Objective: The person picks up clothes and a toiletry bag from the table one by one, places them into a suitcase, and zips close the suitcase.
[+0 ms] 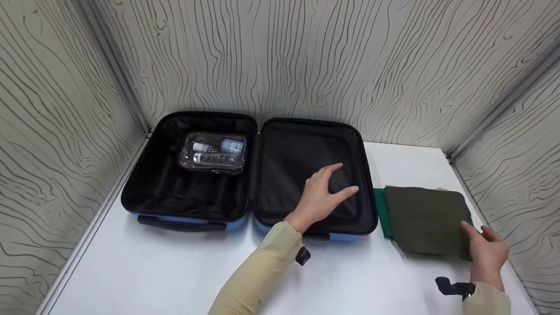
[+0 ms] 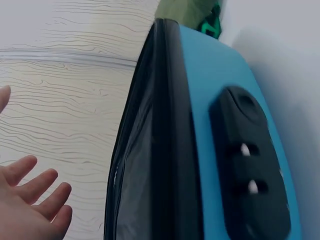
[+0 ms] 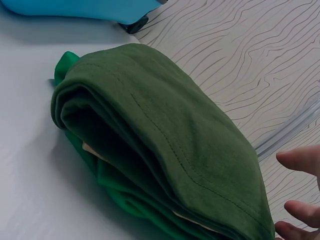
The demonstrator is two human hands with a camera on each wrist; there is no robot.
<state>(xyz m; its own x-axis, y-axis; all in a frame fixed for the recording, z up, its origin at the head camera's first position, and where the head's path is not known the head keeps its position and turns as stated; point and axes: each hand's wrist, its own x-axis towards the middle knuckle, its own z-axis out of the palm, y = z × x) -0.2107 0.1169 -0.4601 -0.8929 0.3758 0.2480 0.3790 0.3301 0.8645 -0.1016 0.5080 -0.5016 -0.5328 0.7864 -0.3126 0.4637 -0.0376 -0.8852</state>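
Note:
An opened blue suitcase (image 1: 306, 166) lies on the table, its two black-lined halves side by side. In the left half sits a clear toiletry pouch (image 1: 188, 164) marked TRAVEL, with small bottles inside. My left hand (image 1: 317, 199) hovers over the right half, thumb and fingers spread, holding nothing. To the right of the suitcase is a stack of folded clothes, a dark green garment (image 1: 426, 218) on top and a brighter green one (image 1: 383, 214) beneath. My right hand (image 1: 488, 251) is at the stack's right edge, fingers apart; whether it touches the cloth I cannot tell.
The white table (image 1: 144, 267) is enclosed by wood-grain-patterned panels (image 1: 280, 61) at the back and sides. A combination lock (image 2: 250, 165) and the suitcase's blue shell appear close up in the left wrist view. A black handle (image 1: 181, 224) is on the left half's front.

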